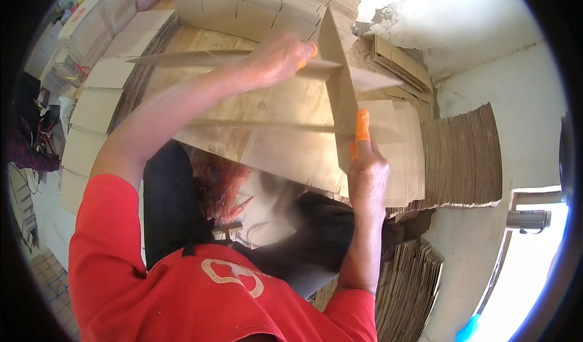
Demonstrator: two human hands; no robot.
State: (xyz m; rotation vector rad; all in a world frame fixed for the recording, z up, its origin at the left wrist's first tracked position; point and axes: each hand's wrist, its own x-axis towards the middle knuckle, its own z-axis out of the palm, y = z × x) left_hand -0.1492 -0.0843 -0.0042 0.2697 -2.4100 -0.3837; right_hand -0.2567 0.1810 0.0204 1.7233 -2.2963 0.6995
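Slotted cardboard strips form a partly joined box divider (pixel 341 93) above the wooden tabletop. One long strip stands on edge, running away from me, and two thinner-looking cross strips meet it from the left. My right hand (pixel 368 171) grips the near end of the long strip, an orange cover on its finger. My left hand (pixel 279 60), smeared by motion, is closed at the farther cross strip (pixel 325 69) near the joint. Orange covers show on its fingertips too. Exactly where those fingers pinch is blurred.
A wooden table (pixel 261 105) lies beneath the divider. Flat cardboard pieces (pixel 401 154) are piled at its right, beside a thick stack of cardboard strips (pixel 461 157). Slotted strips (pixel 243 17) line the far edge; more cardboard stacks (pixel 97 108) run along the left. A wall (pixel 480 93) bounds the right.
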